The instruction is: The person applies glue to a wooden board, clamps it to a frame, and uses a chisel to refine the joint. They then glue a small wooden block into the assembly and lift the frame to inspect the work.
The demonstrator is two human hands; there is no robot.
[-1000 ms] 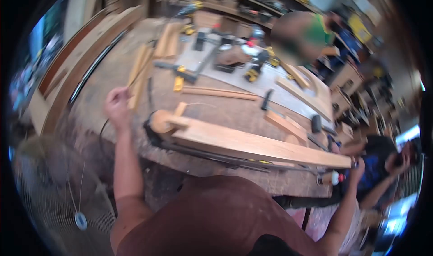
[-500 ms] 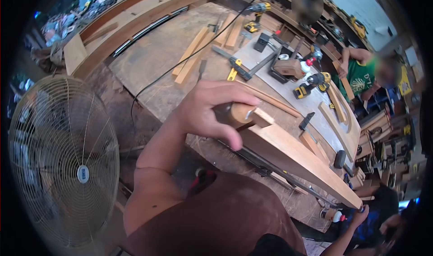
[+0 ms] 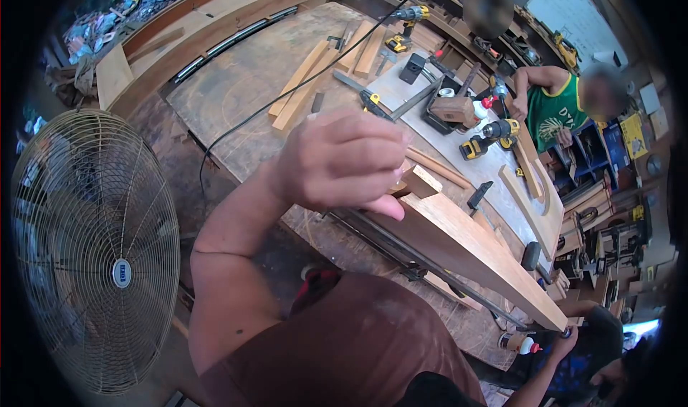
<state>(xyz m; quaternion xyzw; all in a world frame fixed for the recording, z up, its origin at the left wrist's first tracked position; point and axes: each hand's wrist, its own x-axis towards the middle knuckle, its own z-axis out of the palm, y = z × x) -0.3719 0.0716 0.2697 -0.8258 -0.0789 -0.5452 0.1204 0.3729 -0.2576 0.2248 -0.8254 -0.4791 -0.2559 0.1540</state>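
My left hand [image 3: 344, 163] is curled around a round wooden handle, now almost wholly hidden by the fingers, at the near end of a long wooden board [image 3: 480, 249]. A small wood block [image 3: 423, 181] sits beside the thumb, against that end of the board. Along the board's near side runs a metal bar clamp [image 3: 444, 272]. At the board's far end, lower right, my right hand [image 3: 565, 341] is closed on the dark end of a clamp, small in view.
A worktable [image 3: 236, 84] carries wood strips [image 3: 299, 84], a cordless drill [image 3: 487, 138], a hammer [image 3: 480, 194] and a curved wooden piece [image 3: 541, 221]. A large fan [image 3: 100, 249] stands left. One co-worker [image 3: 562, 106] is across the table, another [image 3: 602, 335] at lower right.
My left hand has turned and its fingers have curled over the handle, whose round end showed before. The view has shifted slightly. The co-worker across the table has moved their arms.
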